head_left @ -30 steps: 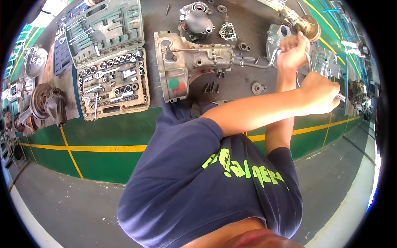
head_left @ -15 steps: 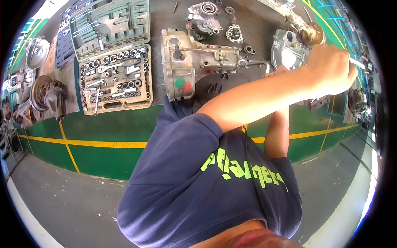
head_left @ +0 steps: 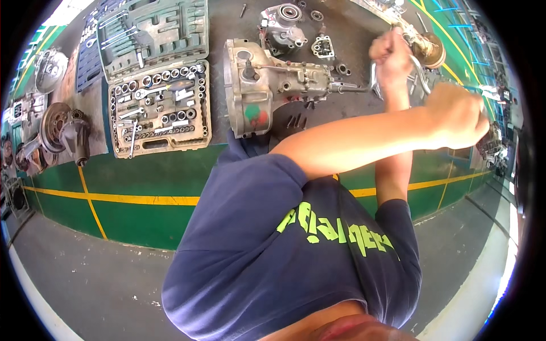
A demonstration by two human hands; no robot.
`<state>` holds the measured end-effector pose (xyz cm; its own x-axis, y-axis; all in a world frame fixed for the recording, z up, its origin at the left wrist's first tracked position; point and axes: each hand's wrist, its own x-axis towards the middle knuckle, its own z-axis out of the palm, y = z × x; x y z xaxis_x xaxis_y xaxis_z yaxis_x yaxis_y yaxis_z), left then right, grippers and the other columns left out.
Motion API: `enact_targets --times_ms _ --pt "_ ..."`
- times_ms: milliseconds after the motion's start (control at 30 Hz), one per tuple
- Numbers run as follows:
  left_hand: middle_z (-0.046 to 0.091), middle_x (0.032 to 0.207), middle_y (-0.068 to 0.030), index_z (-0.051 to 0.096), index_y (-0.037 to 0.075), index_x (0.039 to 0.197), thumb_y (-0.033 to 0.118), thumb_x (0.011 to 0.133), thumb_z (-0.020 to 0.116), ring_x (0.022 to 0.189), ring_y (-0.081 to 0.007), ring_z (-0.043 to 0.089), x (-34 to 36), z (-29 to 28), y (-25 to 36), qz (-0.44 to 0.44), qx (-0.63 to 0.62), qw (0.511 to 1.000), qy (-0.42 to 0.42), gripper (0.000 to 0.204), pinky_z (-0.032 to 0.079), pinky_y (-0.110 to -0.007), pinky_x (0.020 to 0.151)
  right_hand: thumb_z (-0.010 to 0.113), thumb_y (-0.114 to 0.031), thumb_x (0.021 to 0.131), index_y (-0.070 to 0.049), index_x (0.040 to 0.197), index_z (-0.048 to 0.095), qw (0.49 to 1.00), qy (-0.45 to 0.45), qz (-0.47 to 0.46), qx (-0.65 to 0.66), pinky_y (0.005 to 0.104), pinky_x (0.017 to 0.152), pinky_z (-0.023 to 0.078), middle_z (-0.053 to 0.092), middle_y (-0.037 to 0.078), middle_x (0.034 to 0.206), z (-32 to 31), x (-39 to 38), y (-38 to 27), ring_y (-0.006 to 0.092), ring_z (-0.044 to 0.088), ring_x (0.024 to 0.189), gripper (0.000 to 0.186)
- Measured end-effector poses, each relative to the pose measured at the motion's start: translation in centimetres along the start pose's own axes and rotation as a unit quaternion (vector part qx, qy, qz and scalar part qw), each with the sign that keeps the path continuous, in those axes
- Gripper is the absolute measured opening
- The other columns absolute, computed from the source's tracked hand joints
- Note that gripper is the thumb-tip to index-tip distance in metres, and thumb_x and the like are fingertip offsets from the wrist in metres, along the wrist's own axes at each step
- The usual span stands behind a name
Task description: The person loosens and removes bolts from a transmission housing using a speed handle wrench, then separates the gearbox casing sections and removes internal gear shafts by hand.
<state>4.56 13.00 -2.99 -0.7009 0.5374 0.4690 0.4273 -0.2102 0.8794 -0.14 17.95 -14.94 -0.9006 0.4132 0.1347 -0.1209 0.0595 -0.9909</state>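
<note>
My left hand (head_left: 455,116), at the end of the forearm crossing the picture, is clenched on a bent shiny metal bar (head_left: 422,82) at the bench's right side. My right hand (head_left: 391,59) is raised above it, near the bar's bends, with fingers curled and blurred; what they hold is hidden. The bar reaches toward the splined shaft (head_left: 342,87) of a gearbox housing (head_left: 250,77), which lies on its side and bears green and red paint patches. Small dark bolts (head_left: 296,120) stand below the housing.
An open socket set (head_left: 159,108), a green tool case (head_left: 151,34) and a brake disc assembly (head_left: 57,128) are on the left of the metal bench. A cover with a bearing (head_left: 284,31), small parts (head_left: 323,46) and an axle hub (head_left: 432,50) lie behind. Green floor shows below.
My left hand rose to the right, then dropped back somewhat. My right hand went down behind the left forearm and has come up again beside the bar's bends.
</note>
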Motion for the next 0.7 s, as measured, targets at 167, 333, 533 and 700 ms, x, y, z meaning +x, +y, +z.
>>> enact_targets --times_ms 167,333,533,700 --pt "0.062 0.062 -0.0210 0.056 0.000 0.061 0.021 0.084 0.050 0.056 -0.0357 0.066 3.4 -5.2 -3.9 0.015 0.007 1.000 -0.018 0.032 0.054 -0.050 0.054 0.050 -0.028 0.102 -0.003 0.118 0.050 0.989 0.013 0.075 0.129 0.0369 0.084 0.046 0.056 0.012 0.107 -10.0 -2.5 3.5 0.0224 0.055 0.100 0.029" --pt "0.062 0.063 -0.0195 0.058 -0.001 0.070 0.018 0.083 0.050 0.056 -0.0360 0.065 5.9 -3.1 -6.2 0.045 0.128 0.989 0.062 0.024 0.054 -0.049 0.053 0.058 -0.021 0.098 -0.007 0.109 0.058 0.990 0.035 0.049 0.127 0.0239 0.045 0.027 0.042 -0.007 0.061 -5.3 -10.2 0.1 0.0059 0.032 0.046 0.018" --pt "0.069 0.075 -0.0211 0.068 0.004 0.065 0.035 0.091 0.043 0.072 -0.0380 0.068 1.7 0.0 -0.4 -0.106 -0.007 0.987 -0.121 0.048 0.055 -0.048 0.074 0.050 -0.031 0.099 -0.014 0.059 0.033 0.995 -0.020 0.083 0.052 0.0345 0.050 0.021 0.027 0.001 0.048 3.1 -5.2 -0.5 0.0154 0.024 0.046 0.047" --pt "0.067 0.068 -0.0201 0.068 0.004 0.061 0.036 0.088 0.046 0.066 -0.0380 0.068 -0.9 0.4 0.8 -0.080 -0.009 0.978 -0.194 0.047 0.055 -0.047 0.065 0.047 -0.027 0.102 -0.014 0.063 0.033 0.992 0.031 0.084 0.090 0.0324 0.053 0.024 0.024 -0.002 0.052 -2.4 -1.1 0.0 0.0141 0.023 0.050 0.043"
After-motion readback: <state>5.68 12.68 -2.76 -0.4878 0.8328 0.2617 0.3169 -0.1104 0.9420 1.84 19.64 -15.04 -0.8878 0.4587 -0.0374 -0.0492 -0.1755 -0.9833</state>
